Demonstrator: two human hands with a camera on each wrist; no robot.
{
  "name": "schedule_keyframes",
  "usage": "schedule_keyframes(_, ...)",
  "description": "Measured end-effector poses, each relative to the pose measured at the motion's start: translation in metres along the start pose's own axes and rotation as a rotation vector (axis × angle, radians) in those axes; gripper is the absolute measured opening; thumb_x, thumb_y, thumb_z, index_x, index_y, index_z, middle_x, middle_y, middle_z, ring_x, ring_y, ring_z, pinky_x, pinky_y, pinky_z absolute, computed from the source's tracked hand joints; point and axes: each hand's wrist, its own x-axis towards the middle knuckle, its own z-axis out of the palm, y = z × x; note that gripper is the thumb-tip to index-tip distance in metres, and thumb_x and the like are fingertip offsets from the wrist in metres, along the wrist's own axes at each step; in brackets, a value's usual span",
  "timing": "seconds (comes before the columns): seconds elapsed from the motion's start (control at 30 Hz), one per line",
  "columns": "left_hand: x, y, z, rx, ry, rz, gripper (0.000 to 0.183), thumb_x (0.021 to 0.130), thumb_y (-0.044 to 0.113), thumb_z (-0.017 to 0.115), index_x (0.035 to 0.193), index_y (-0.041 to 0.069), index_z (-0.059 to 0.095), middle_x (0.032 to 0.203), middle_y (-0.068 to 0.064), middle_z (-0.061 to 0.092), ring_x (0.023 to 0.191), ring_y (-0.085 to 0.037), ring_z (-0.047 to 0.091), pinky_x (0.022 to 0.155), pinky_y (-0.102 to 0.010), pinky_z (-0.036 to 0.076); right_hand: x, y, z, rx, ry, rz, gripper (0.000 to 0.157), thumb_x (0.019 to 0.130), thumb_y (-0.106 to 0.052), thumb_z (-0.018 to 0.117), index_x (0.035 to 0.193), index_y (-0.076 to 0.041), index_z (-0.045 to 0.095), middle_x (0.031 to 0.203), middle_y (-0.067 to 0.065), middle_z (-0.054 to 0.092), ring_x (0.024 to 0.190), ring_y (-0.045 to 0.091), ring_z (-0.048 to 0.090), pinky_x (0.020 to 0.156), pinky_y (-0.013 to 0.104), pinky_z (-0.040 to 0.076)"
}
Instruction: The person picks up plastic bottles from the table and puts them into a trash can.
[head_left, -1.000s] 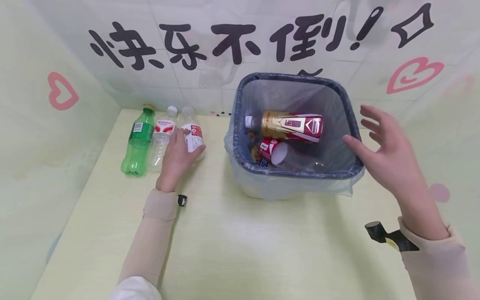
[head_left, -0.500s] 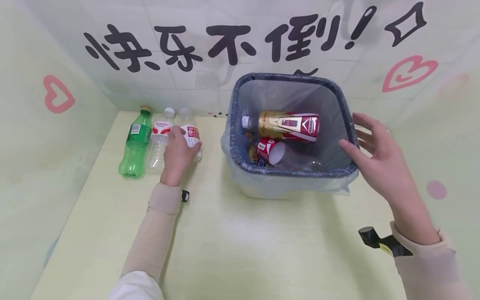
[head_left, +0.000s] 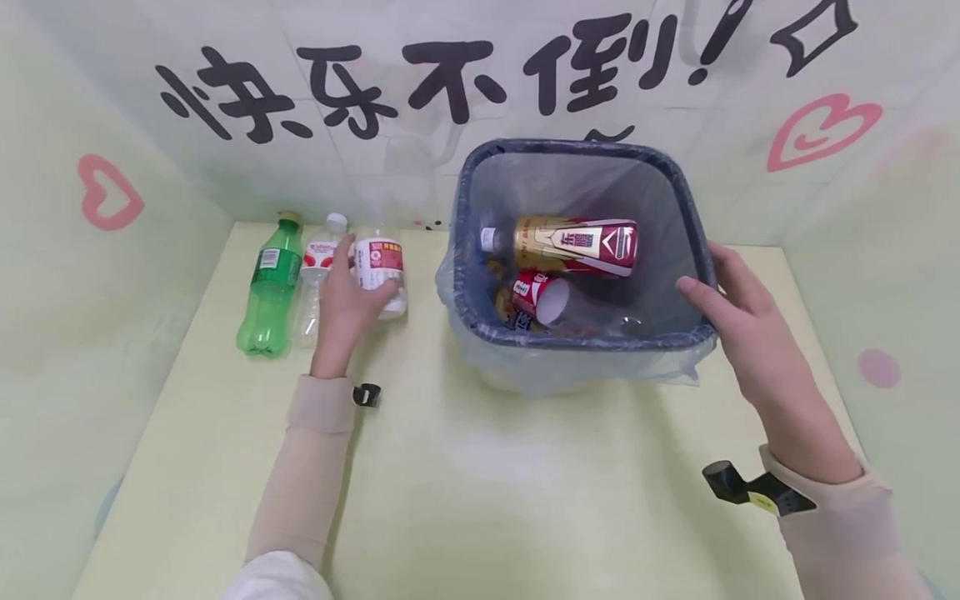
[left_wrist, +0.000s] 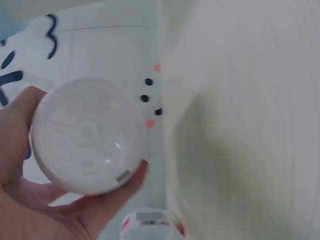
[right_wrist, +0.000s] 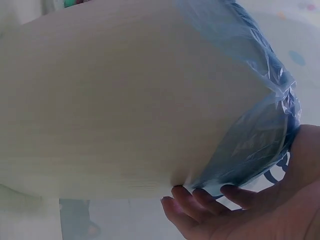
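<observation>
My left hand (head_left: 347, 304) grips a clear plastic bottle (head_left: 380, 260) with a red and white label, at the back left of the table. In the left wrist view the bottle's round base (left_wrist: 90, 137) faces the camera, with fingers and thumb on either side. Just left of that hand stand a clear bottle with a white cap (head_left: 320, 254) and a green bottle (head_left: 270, 292). My right hand (head_left: 753, 333) holds the right rim of a bag-lined trash bin (head_left: 585, 343); its thumb lies over the rim, and its fingers are outside, partly hidden.
Inside the bin lie a gold and red can-shaped container (head_left: 576, 246), a red-labelled bottle (head_left: 540, 297) and other packaging. A pale table (head_left: 487, 475) stretches in front. Behind it is a wall (head_left: 420, 175) with large black characters; side walls flank the table.
My left hand has closed round the bottle and raised it slightly, and its label has turned. My right hand has come in from the right onto the bin's rim.
</observation>
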Motion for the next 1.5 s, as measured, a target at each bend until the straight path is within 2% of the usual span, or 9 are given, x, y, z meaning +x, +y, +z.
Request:
schedule_keyframes(0.17, -0.012, 0.016, -0.02, -0.193, 0.063, 0.076, 0.087, 0.077, 0.022, 0.071, 0.141, 0.041, 0.017, 0.131, -0.01, 0.042, 0.104, -0.025, 0.052, 0.077, -0.036, 0.051, -0.003, 0.001, -0.002, 0.093, 0.01, -0.007, 0.045, 0.091, -0.018, 0.054, 0.134, -0.011, 0.042, 0.128, 0.013, 0.042, 0.106, 0.022, 0.046, 0.082, 0.015, 0.042)
schedule_keyframes(0.3, -0.028, 0.038, -0.037, -0.35, 0.124, 0.2, 0.081, 0.076, 0.012, 0.07, 0.14, 0.032, 0.026, 0.123, -0.008, 0.046, 0.097, -0.022, 0.055, 0.076, -0.032, 0.051, -0.002, 0.001, -0.002, 0.136, 0.001, -0.028, 0.044, 0.092, -0.016, 0.053, 0.134, -0.009, 0.041, 0.126, 0.016, 0.043, 0.103, 0.021, 0.049, 0.082, 0.016, 0.043)
schedule_keyframes(0.43, -0.045, 0.062, -0.052, -0.459, 0.159, 0.299, 0.075, 0.075, 0.007, 0.067, 0.139, 0.021, 0.031, 0.119, -0.01, 0.048, 0.092, -0.021, 0.058, 0.074, -0.027, 0.052, 0.0, 0.002, 0.0, 0.168, -0.009, -0.035, 0.043, 0.092, -0.014, 0.053, 0.133, -0.007, 0.041, 0.125, 0.017, 0.043, 0.103, 0.021, 0.05, 0.082, 0.017, 0.043)
schedule_keyframes(0.57, -0.053, 0.072, -0.057, -0.498, 0.168, 0.338, 0.074, 0.074, 0.005, 0.067, 0.139, 0.017, 0.033, 0.119, -0.011, 0.049, 0.093, -0.022, 0.059, 0.074, -0.028, 0.052, 0.002, 0.003, 0.001, 0.163, -0.007, -0.022, 0.044, 0.091, -0.015, 0.054, 0.133, -0.008, 0.042, 0.125, 0.015, 0.043, 0.104, 0.02, 0.049, 0.082, 0.017, 0.042)
schedule_keyframes(0.77, -0.058, 0.081, -0.063, -0.549, 0.164, 0.356, 0.072, 0.074, 0.007, 0.067, 0.138, 0.017, 0.034, 0.12, -0.011, 0.048, 0.093, -0.024, 0.058, 0.073, -0.025, 0.052, 0.002, 0.004, 0.001, 0.112, 0.002, 0.001, 0.045, 0.091, -0.019, 0.055, 0.133, -0.011, 0.041, 0.125, 0.013, 0.043, 0.103, 0.021, 0.048, 0.081, 0.017, 0.042)
schedule_keyframes(0.93, -0.062, 0.101, -0.072, -0.717, 0.129, 0.429, 0.072, 0.074, 0.006, 0.069, 0.136, 0.014, 0.036, 0.119, -0.015, 0.048, 0.094, -0.028, 0.058, 0.071, -0.028, 0.053, 0.001, 0.004, 0.0, 0.125, 0.009, -0.013, 0.046, 0.091, -0.018, 0.055, 0.134, -0.01, 0.041, 0.125, 0.014, 0.043, 0.104, 0.022, 0.047, 0.082, 0.016, 0.041)
schedule_keyframes(1.03, -0.065, 0.116, -0.078, -0.786, 0.133, 0.515, 0.07, 0.074, 0.009, 0.069, 0.136, 0.011, 0.037, 0.115, -0.019, 0.05, 0.089, -0.029, 0.06, 0.069, -0.028, 0.053, 0.001, 0.004, 0.0, 0.144, 0.009, -0.024, 0.045, 0.091, -0.017, 0.055, 0.133, -0.009, 0.042, 0.125, 0.016, 0.043, 0.104, 0.023, 0.047, 0.082, 0.017, 0.041)
schedule_keyframes(1.23, -0.071, 0.146, -0.086, -0.804, 0.16, 0.707, 0.065, 0.078, 0.019, 0.066, 0.136, 0.007, 0.037, 0.113, -0.02, 0.051, 0.088, -0.032, 0.06, 0.07, -0.031, 0.053, 0.0, 0.004, 0.0, 0.161, 0.012, -0.022, 0.045, 0.091, -0.017, 0.056, 0.133, -0.01, 0.042, 0.126, 0.016, 0.043, 0.105, 0.024, 0.046, 0.082, 0.017, 0.041)
schedule_keyframes(1.5, -0.079, 0.174, -0.084, -0.838, 0.111, 0.795, 0.088, 0.071, 0.049, 0.071, 0.135, 0.002, 0.033, 0.114, -0.02, 0.05, 0.09, -0.033, 0.058, 0.072, -0.032, 0.052, 0.0, 0.004, 0.001, 0.139, 0.022, -0.01, 0.047, 0.091, -0.019, 0.056, 0.134, -0.012, 0.041, 0.127, 0.014, 0.043, 0.107, 0.024, 0.045, 0.082, 0.016, 0.04)
